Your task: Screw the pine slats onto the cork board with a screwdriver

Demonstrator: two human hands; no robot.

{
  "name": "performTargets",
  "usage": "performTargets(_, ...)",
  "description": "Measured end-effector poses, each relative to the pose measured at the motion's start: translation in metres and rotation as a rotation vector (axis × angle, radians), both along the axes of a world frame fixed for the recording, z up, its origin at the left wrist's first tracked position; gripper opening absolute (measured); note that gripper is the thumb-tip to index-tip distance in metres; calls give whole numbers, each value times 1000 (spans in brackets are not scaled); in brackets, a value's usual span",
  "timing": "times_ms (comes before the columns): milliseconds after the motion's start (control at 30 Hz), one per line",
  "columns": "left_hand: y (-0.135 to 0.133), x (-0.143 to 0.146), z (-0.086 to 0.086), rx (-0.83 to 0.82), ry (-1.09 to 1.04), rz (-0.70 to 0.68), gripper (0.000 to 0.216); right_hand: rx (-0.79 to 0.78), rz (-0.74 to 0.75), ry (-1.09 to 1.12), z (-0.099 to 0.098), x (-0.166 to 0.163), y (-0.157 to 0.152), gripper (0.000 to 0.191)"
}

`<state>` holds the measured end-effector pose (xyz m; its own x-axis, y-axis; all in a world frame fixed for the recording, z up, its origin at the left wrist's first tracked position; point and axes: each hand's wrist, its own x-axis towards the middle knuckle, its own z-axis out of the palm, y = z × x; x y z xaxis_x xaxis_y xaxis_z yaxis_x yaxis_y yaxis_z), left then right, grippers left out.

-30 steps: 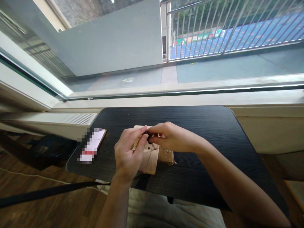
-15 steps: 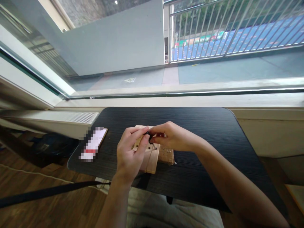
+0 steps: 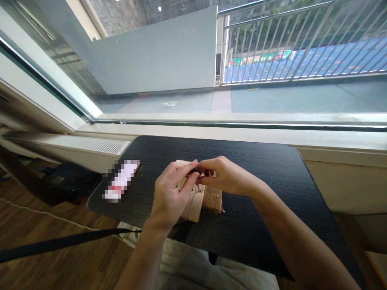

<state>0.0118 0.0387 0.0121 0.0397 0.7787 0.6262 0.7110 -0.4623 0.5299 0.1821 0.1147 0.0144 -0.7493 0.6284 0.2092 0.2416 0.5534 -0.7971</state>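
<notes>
A pale wooden block [image 3: 193, 207] lies on the black table [image 3: 256, 169], and a brown piece with small holes [image 3: 212, 198] sits against its right side. My left hand [image 3: 169, 197] rests over the block, with thumb and forefinger pinched at its top. From the right, my right hand [image 3: 225, 176] meets it, fingers closed on a small black tool [image 3: 194, 170] whose thin metal tip points down at the block. The two hands touch at the fingertips. Much of the block is hidden under my left hand.
A pixelated flat item [image 3: 121, 180] lies on the table's left part. A black strap [image 3: 60, 243] runs across the wooden floor at lower left. A white radiator [image 3: 99, 144] and a window sill stand behind the table. A dark bag [image 3: 65, 183] sits on the floor at left.
The view has shifted slightly to the left and down. Both hands stay pinched together over the block, with only a small upward move of the black tool.
</notes>
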Motion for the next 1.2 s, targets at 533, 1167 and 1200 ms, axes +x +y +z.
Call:
performTargets(533,8,-13,-4,-215,-58,-151,12,175,-90,33,34,12,-21,33)
performTargets(1167,65,-57,-71,-582,-620,-297,61,397,8,-691,92,-7,-29,23)
performTargets(1200,66,-57,-71,-574,-618,-299,59,394,18,-713,93,-9,-30,23)
